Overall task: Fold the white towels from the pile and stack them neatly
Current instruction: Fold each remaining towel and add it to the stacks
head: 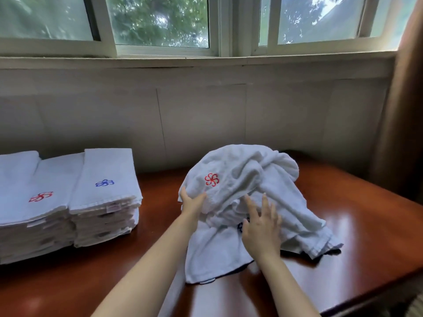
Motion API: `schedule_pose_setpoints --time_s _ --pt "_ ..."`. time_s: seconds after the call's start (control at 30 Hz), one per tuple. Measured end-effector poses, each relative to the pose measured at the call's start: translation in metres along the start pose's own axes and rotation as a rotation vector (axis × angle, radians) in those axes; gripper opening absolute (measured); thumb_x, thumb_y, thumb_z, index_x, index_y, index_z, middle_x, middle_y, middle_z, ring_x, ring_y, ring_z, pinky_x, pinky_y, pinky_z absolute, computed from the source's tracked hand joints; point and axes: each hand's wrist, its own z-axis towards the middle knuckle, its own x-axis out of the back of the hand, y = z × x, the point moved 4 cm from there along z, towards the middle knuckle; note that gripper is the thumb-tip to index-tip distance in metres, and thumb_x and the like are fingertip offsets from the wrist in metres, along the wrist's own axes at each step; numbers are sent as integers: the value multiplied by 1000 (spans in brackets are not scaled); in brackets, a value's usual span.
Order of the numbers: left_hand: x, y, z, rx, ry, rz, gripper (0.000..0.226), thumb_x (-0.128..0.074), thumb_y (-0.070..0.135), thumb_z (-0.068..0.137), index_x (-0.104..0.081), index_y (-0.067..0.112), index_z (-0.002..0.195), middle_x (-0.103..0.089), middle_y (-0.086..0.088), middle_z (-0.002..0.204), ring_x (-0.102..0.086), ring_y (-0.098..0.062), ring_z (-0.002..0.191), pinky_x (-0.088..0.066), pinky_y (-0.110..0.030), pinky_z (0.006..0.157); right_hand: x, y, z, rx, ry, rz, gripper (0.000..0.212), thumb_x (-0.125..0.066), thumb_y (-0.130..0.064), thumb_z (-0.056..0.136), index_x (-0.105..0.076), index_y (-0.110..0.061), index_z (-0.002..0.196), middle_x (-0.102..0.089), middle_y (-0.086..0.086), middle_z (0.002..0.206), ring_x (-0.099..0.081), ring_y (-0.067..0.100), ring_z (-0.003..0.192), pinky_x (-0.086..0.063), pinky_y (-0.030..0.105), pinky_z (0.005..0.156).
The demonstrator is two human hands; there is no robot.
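Nearest us, our right hand (pixel 261 227) lies flat on the pile of white towels (pixel 247 197) — fingers (pixel 265 207) straight and spread, holding nothing. Our left hand (pixel 191 202) grips the pile's left edge, fingers tucked under the cloth, thumb on top, just below a red flower mark (pixel 211 179). The pile sits crumpled on the brown desk (pixel 366 213). Well apart to the left stand the folded stacks (pixel 68 197) — against the wall under the window (pixel 160 21).

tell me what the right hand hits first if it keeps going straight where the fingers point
Most likely the crumpled towel pile: the right hand has straight fingers aimed forward into it, seemingly at its surface already, though depth is unclear.
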Motion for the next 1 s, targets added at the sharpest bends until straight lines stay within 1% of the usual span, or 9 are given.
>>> schedule_pose_setpoints --time_s 0.2,0.3,0.37,0.47,0.63,0.7,0.8,0.87,1.0 --pt "5 -1 29 -54 36 -1 37 -60 4 89 -52 21 121 -50 -5 135 -53 -26 119 -47 -43 99 -25 7 14 -45 -205 -66 60 -36 -44 98 -6 -42 149 9 3 160 14 30 145 1 57 113" --pt "1 11 13 -30 -35 -56 32 -46 -5 89 -57 21 105 -60 -2 111 -60 -16 85 -52 -20 57 -18 -1 19 -125 -196 83 60 -36 -42 99 -6 -38 150 3 3 160 11 29 146 0 57 113" --pt "2 23 -5 -15 -94 -68 32 -42 -6 89 -61 19 97 -65 -3 89 -61 -11 65 -48 -17 46 -11 -11 18 -152 -159 176 62 -40 -39 98 -7 -32 151 -5 2 159 5 29 146 -6 56 114" --pt "8 41 -37 -8 -208 -88 36 -36 -8 89 -66 11 95 -69 0 67 -64 -11 56 -53 -23 50 4 -28 12 -113 -6 321 74 -51 -28 93 -4 -26 151 -22 5 154 -18 28 142 -22 50 112" --pt "35 74 -93 -130 -348 33 50 -34 -12 75 -76 11 90 -54 -18 70 -45 -26 53 -45 -30 55 20 -53 3 12 56 269 84 -55 -25 90 4 -41 147 -41 12 119 -45 35 111 -37 43 97" --pt "49 85 -116 -171 -415 94 49 -41 -3 65 -77 16 92 -48 -20 76 -38 -27 58 -46 -33 57 26 -62 0 0 118 314 81 -52 -16 89 -4 -41 149 -42 12 111 -48 36 101 -43 43 87" --pt "75 97 -144 -204 -484 97 51 -44 0 58 -77 16 93 -65 -14 79 -54 -22 58 -52 -28 52 34 -69 -2 -58 232 401 69 -48 -8 88 -26 -35 148 -43 14 110 -49 37 98 -46 43 81" --pt "96 100 -154 -235 -457 129 50 -44 -1 58 -78 15 90 -72 -4 85 -62 -13 60 -52 -23 55 37 -68 -5 -97 265 387 54 -47 -7 88 -46 -27 139 -42 14 114 -45 35 104 -43 39 84" --pt "143 96 -155 -203 -272 153 47 -44 -12 73 -74 12 100 -74 -11 89 -67 -16 71 -56 -25 66 33 -81 -22 -11 188 254 36 -49 0 84 -68 -12 111 -47 15 127 -38 34 121 -31 40 101"
